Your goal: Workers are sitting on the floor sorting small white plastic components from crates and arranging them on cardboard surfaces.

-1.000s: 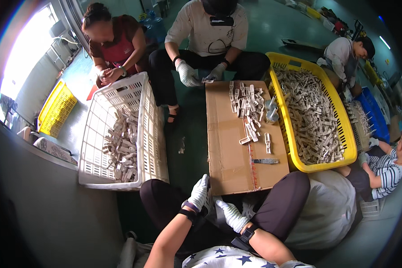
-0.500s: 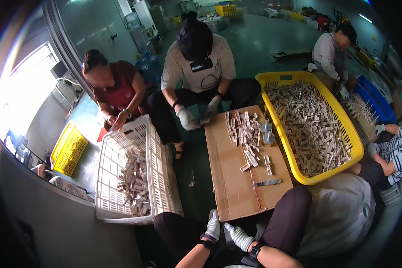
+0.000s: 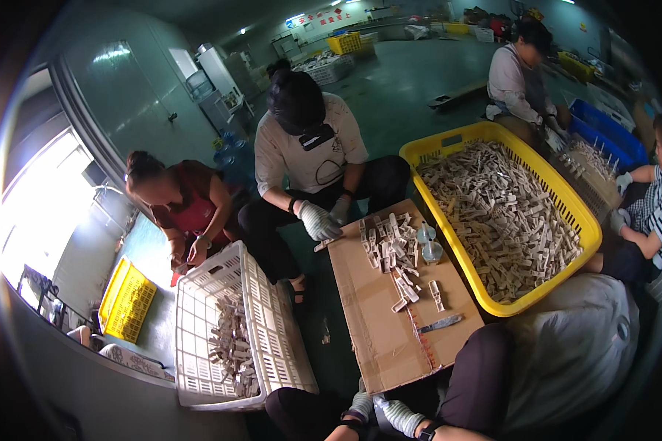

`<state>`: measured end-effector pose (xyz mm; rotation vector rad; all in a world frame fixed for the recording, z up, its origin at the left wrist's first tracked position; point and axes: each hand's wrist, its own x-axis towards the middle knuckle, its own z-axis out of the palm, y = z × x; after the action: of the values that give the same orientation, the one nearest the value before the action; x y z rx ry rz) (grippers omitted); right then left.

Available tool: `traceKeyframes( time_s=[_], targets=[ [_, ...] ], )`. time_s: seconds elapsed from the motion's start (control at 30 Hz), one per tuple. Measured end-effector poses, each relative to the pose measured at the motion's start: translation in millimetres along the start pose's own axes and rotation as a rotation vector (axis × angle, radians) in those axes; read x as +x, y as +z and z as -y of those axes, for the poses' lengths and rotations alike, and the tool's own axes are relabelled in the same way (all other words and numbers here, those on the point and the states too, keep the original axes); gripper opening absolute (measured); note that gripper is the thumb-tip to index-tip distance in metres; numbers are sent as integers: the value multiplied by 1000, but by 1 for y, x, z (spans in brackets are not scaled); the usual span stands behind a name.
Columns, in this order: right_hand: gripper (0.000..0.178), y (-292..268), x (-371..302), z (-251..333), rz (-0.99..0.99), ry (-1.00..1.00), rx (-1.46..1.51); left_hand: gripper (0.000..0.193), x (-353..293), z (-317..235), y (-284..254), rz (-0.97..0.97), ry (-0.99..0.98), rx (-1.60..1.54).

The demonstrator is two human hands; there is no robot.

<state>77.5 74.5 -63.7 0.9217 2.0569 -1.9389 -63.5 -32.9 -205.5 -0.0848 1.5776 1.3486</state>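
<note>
My left hand [image 3: 361, 404] and my right hand [image 3: 400, 416], both in white striped gloves, are low between my knees at the near edge of a cardboard sheet [image 3: 375, 351]. Their fingertips are close together and partly hidden, so whether they grip anything does not show. On the cardboard lie a grey knife-like blade [image 3: 441, 323], one separate pale clip-shaped piece [image 3: 436, 295] and a loose heap of similar pieces [image 3: 392, 246]. Beside the heap stand small clear bottles [image 3: 432, 252].
To the right, a yellow basket [image 3: 501, 309] is full of pale pieces. A white crate [image 3: 246, 323] at the left holds more. Across the cardboard sits a gloved co-worker [image 3: 309, 147]; another [image 3: 191, 206] bends by the crate. A white sack [image 3: 574, 345] lies by my right knee.
The view has tilted up, so my hands and the cardboard appear lower. The co-worker opposite has moved a gloved hand to the cardboard's far left corner. My hands stay close together.
</note>
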Motion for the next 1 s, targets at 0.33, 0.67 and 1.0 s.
traceKeyframes(
  time_s=[0.33, 0.67, 1.0],
  targets=[
    [49, 5, -5, 3, -65, -114, -23, 47, 43, 35, -30, 139, 178, 448],
    [25, 4, -23, 15, -57, 182, 571, 35, 3, 72, -19, 17, 97, 536],
    [34, 2, -8, -17, -16, 104, 388, 24, 24, 30, 12, 47, 328, 677]
  ],
)
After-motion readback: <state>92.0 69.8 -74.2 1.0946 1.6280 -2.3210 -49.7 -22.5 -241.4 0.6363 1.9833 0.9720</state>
